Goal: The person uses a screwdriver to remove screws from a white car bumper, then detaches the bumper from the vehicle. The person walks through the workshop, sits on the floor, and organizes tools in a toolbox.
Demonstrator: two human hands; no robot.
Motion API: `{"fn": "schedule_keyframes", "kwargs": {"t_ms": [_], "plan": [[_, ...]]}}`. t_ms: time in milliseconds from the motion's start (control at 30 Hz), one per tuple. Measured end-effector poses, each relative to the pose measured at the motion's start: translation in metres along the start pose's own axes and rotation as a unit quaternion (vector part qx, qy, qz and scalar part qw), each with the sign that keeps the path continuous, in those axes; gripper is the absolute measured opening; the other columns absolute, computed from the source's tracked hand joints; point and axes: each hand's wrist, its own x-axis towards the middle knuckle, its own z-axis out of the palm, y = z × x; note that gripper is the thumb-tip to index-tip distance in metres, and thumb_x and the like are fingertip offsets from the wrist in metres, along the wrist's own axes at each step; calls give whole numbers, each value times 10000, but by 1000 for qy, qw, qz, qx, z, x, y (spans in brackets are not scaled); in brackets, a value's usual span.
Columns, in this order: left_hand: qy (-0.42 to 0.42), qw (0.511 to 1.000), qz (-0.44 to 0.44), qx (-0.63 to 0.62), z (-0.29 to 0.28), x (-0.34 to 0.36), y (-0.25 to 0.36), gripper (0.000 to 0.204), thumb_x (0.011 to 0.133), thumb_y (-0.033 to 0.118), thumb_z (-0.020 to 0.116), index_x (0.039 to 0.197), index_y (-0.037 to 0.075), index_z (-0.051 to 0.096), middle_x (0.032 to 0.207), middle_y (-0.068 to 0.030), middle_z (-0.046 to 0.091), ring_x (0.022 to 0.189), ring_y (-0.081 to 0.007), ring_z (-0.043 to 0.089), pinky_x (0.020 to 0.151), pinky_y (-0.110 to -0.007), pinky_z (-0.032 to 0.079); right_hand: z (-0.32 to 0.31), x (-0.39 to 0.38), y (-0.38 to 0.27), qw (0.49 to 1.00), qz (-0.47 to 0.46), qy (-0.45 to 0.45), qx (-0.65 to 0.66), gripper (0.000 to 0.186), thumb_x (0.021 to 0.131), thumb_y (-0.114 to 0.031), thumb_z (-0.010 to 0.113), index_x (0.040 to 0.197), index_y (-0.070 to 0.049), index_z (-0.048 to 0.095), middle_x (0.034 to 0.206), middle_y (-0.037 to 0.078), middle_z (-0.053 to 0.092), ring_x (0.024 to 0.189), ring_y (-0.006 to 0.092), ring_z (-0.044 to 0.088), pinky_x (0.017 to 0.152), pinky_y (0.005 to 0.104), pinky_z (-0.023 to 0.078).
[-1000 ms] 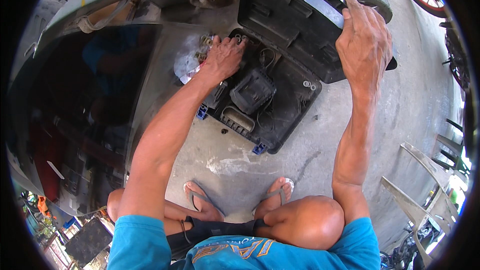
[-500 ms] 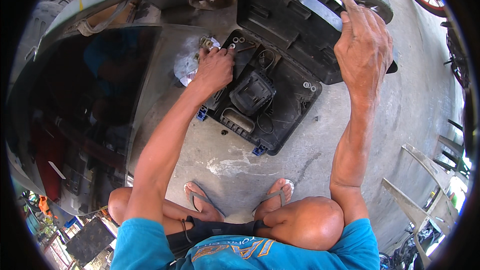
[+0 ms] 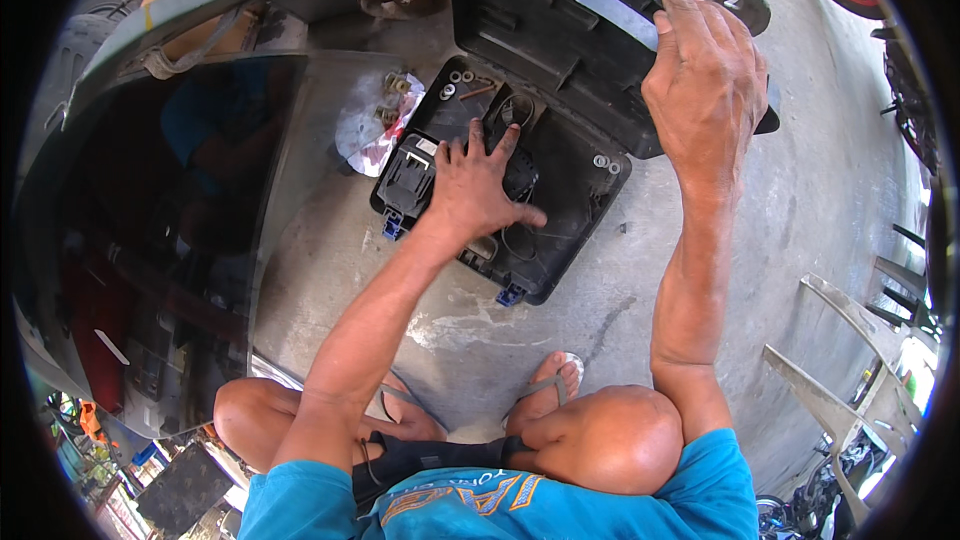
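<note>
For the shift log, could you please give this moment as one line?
left hand: flat on black charger inside open tool case | right hand: holding case lid up | setting: concrete floor, person squatting

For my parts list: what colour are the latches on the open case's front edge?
Blue latches, seen in the head view, on the black case.

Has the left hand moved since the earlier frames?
Yes. The left hand slid from the tool case's far corner toward its middle.
</note>
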Motion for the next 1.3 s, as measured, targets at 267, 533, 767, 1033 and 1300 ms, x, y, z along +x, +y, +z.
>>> {"fn": "schedule_keyframes", "kwargs": {"t_ms": [267,533,767,1033,1300], "plan": [[62,997,7,-53,24,-9,-1,1084,649,335,925,1565,100,394,1383,-313,478,1311,-500,480,1180,-553,333,-3,-2,-1,999,0,-25,-28,293,962,-178,678,1246,-205,749,1201,87,753,1218,285,667,1098,500,465],[165,970,174,36,26,-62,56,1021,665,284,859,1560,108,401,1405,-293,473,1283,-447,506,1061,-555,419,-6,-5,1,999,-4,-23,-26,271,976,-183,662,1229,-194,758,1189,81,758,1199,285,676,1093,496,468],[106,959,262,20,31,-120,112,746,863,269,648,1554,111,416,1419,-297,474,1303,-437,505,1055,-552,441,0,-8,4,1000,-18,-8,-23,276,975,-205,661,1232,-185,758,1177,86,762,1193,293,679,1091,514,462],[152,940,298,62,56,-139,117,509,988,274,498,1474,125,520,1354,-257,553,1232,-404,568,1032,-517,492,-21,4,-13,999,-9,-14,35,242,936,-167,624,1136,-88,735,1079,138,724,1082,345,668,984,493,485],[156,960,230,39,44,-122,101,838,780,283,742,1542,116,436,1400,-306,476,1288,-432,509,1036,-554,434,-3,-9,3,1000,-17,-11,-6,275,975,-215,660,1230,-189,760,1181,87,761,1198,295,677,1099,513,455]]}}
